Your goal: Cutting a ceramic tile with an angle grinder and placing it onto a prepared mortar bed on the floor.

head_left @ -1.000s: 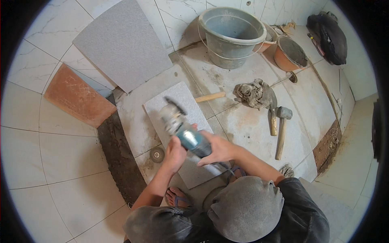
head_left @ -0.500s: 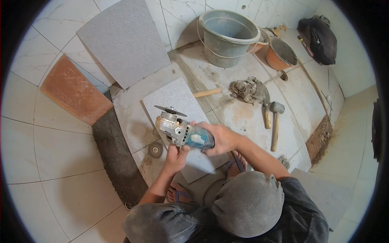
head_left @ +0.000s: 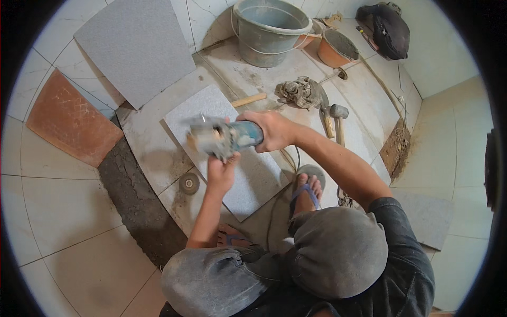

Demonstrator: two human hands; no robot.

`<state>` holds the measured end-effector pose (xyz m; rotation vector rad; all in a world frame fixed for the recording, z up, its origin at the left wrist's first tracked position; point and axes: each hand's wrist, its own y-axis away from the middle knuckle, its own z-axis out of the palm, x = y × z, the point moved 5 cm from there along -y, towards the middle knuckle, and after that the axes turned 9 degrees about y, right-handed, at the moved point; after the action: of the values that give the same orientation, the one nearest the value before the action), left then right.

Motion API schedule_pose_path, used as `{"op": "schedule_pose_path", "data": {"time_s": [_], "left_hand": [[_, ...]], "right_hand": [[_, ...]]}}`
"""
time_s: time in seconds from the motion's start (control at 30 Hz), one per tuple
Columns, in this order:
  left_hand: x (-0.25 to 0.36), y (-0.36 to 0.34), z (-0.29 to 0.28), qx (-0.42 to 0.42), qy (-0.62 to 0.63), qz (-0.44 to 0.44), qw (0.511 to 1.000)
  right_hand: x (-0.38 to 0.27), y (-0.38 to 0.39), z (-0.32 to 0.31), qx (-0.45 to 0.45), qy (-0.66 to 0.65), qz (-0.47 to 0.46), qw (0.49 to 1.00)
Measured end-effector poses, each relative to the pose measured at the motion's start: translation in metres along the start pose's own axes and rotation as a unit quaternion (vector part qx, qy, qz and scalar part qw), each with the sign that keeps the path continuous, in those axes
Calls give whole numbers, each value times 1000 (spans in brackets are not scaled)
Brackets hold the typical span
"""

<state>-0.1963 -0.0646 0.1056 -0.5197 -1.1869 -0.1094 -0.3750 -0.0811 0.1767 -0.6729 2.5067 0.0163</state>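
Note:
I hold an angle grinder (head_left: 245,133) with a blue body and a worn metal head above a light grey tile (head_left: 259,182). My right hand (head_left: 272,129) is wrapped round its body from behind. Below the grinder's head, my left hand (head_left: 222,171) is closed, with its thumb up against it; what exactly those fingers grip is partly hidden. Motion smears the head and disc. On the floor left of the tile lies a round cup-shaped wheel (head_left: 189,183). A wooden handle (head_left: 250,99) sticks out past the tile's far right edge.
Upright at the far left lean a large grey tile (head_left: 134,50) and a brown tile (head_left: 74,119). Dark mortar (head_left: 140,206) runs along the left. A grey bucket (head_left: 269,45), orange bucket (head_left: 327,55), crumpled cloth (head_left: 301,92), mallet (head_left: 339,111) and black bag (head_left: 391,34) stand or lie beyond.
The grinder has turned in my hands, and its head and disc are now blurred. My view has shifted, so the room sits further left and up; my right foot shows more.

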Motion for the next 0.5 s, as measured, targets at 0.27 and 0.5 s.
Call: {"op": "schedule_pose_path", "data": {"time_s": [0.27,0.5], "left_hand": [[17,3,-39,33,241,-161,957],[10,48,-48,152,334,-210,906]], "right_hand": [[-77,-2,60,-7,-393,232,890],[-83,-8,99,-24,-344,195,918]]}}
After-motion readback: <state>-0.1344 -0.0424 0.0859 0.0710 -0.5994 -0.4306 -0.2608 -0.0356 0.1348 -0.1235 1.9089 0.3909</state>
